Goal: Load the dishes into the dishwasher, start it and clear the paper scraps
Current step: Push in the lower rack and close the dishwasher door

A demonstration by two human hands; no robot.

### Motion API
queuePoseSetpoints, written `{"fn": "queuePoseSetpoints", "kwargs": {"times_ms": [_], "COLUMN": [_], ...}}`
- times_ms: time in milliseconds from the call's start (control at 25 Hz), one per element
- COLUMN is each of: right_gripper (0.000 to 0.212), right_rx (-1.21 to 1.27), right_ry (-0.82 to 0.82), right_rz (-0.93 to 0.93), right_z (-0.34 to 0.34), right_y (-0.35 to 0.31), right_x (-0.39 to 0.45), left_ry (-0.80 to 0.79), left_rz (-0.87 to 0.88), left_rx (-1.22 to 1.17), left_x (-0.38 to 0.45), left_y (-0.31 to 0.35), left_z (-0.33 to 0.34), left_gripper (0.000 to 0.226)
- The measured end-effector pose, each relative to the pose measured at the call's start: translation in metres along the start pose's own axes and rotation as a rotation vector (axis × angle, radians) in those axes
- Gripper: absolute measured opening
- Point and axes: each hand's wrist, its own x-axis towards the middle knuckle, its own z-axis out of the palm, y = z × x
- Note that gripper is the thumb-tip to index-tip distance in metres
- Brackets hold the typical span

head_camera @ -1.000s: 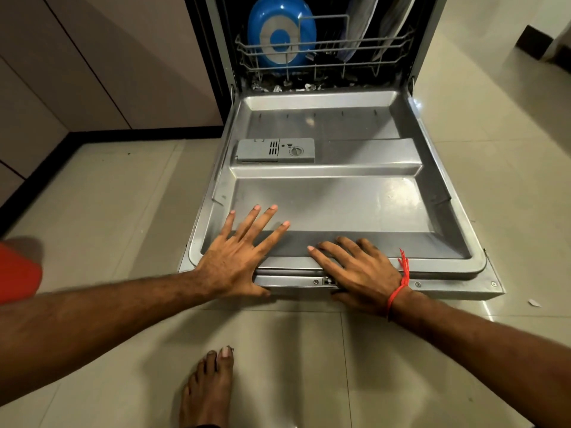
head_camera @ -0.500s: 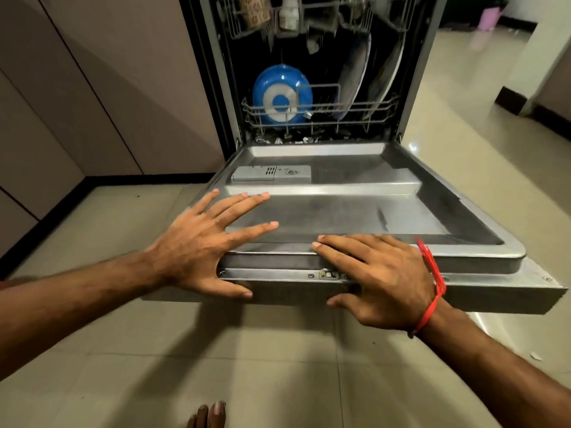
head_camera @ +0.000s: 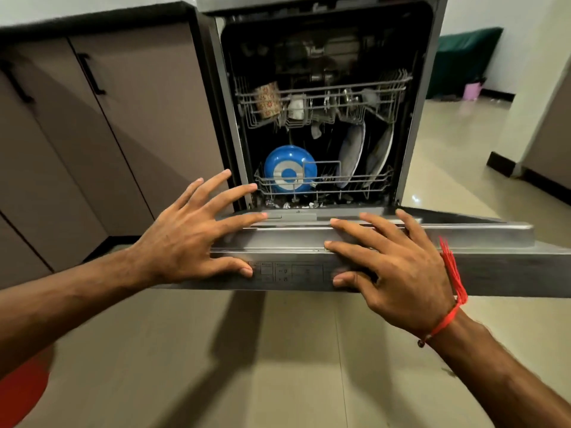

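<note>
The dishwasher door (head_camera: 482,242) is half raised, its inner face nearly level with my view. My left hand (head_camera: 185,239) lies on the door's left top edge with fingers spread straight and its thumb on the front face. My right hand (head_camera: 398,267) lies flat over the top edge beside the control panel (head_camera: 293,273), thumb against the panel face. In the lower rack (head_camera: 324,180) stand a blue bowl (head_camera: 289,168) and two plates (head_camera: 352,152). The upper rack (head_camera: 324,103) holds a patterned cup (head_camera: 267,100) and other small items.
Brown cabinets (head_camera: 108,134) run along the left of the dishwasher. A red object (head_camera: 21,393) sits at the bottom left on the tiled floor. Far right at the back stand green covered furniture (head_camera: 463,57) and a pink bucket (head_camera: 471,91).
The door has swung up from flat open to about half raised, with both hands riding on its top edge. My view has risen, showing the upper rack.
</note>
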Motion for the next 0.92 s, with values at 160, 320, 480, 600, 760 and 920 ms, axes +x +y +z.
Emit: {"fn": "queuePoseSetpoints", "kwargs": {"times_ms": [160, 320, 480, 600, 760, 920], "right_gripper": [0.048, 0.042, 0.042, 0.059, 0.074, 0.074], "right_rx": [-0.077, -0.089, -0.131, -0.24, -0.344, -0.363], "right_ry": [0.037, 0.09, 0.083, 0.011, -0.057, -0.115], "right_rz": [0.136, 0.241, 0.272, 0.169, 0.116, 0.137], "right_z": [-0.013, -0.025, -0.027, -0.026, -0.028, -0.033], "right_y": [0.009, 0.019, 0.032, 0.049, 0.067, 0.077], "right_x": [0.039, 0.082, 0.125, 0.146, 0.172, 0.194], "left_ry": [0.082, 0.091, 0.094, 0.091, 0.068, 0.168], "left_rz": [-0.093, -0.217, -0.325, -0.375, -0.445, -0.445], "left_rx": [0.02, -0.017, -0.096, -0.177, -0.269, -0.42], "left_x": [0.02, 0.051, 0.083, 0.104, 0.128, 0.148], "left_y": [-0.021, -0.045, -0.071, -0.086, -0.105, -0.109], "left_z": [-0.018, -0.04, -0.054, -0.059, -0.065, -0.065], "left_gripper": [0.076, 0.076, 0.081, 0.083, 0.082, 0.072]}}
